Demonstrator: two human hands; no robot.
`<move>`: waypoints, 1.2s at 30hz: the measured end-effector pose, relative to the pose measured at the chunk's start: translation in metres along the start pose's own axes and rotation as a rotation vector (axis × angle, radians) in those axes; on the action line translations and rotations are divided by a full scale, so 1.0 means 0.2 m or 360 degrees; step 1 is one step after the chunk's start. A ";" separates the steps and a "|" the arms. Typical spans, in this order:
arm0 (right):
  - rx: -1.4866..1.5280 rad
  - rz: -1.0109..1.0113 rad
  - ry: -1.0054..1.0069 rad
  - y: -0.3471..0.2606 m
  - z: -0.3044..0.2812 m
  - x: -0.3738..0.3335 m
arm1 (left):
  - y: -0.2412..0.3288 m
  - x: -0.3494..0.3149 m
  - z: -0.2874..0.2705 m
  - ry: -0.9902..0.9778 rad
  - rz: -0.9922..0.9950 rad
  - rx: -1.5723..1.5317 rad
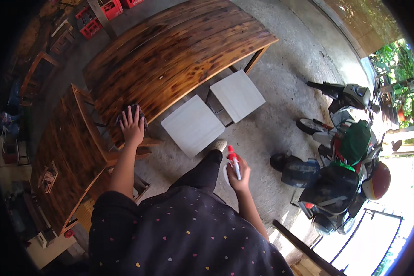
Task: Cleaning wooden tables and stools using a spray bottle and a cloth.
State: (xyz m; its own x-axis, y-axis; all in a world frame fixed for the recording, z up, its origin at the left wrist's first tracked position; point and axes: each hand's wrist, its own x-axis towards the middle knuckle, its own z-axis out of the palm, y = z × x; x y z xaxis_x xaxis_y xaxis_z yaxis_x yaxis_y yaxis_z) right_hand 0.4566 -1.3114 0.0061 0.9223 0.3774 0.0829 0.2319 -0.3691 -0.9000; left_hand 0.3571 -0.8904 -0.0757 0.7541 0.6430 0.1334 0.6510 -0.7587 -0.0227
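Observation:
My left hand (132, 125) lies flat with spread fingers on a dark cloth (142, 120), pressing it to the near left corner of a long wooden table (179, 50). The tabletop is brown, glossy and marked with dark burnt-looking patches. Out over the concrete floor, my right hand (239, 177) is closed around a small spray bottle (235, 166) with a red top and a whitish body. The bottle tilts, its red end pointing away from me; my palm and fingers hide part of it.
Two pale square stools (194, 125) stand against the table's near side. A second wooden table (69, 156) is at the left. Parked motorcycles (336, 184) line the right side, one with a maroon helmet (377, 180). Red crates (91, 28) sit at the far left.

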 end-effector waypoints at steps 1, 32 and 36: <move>0.0012 -0.0079 -0.0051 -0.02 0.04 0.12 | 0.00 0.00 0.00 -0.0026 -0.0003 0.0019; -0.0282 -0.0097 -0.0208 0.21 -0.14 1.74 | 0.64 0.35 -0.01 -0.0200 -0.0594 0.0138; -0.0109 -0.0169 -0.0351 0.33 -0.20 1.78 | 0.99 0.62 -0.05 -0.0199 -0.0519 0.0027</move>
State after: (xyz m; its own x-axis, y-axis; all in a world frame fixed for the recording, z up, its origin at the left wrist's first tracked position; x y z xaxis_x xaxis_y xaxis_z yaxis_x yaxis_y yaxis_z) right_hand 0.8118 -1.2352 -0.0077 0.8038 0.5904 0.0734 0.3511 -0.3712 -0.8596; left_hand 0.5787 -0.9625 -0.0544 0.5100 0.8600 0.0141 0.8601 -0.5099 -0.0155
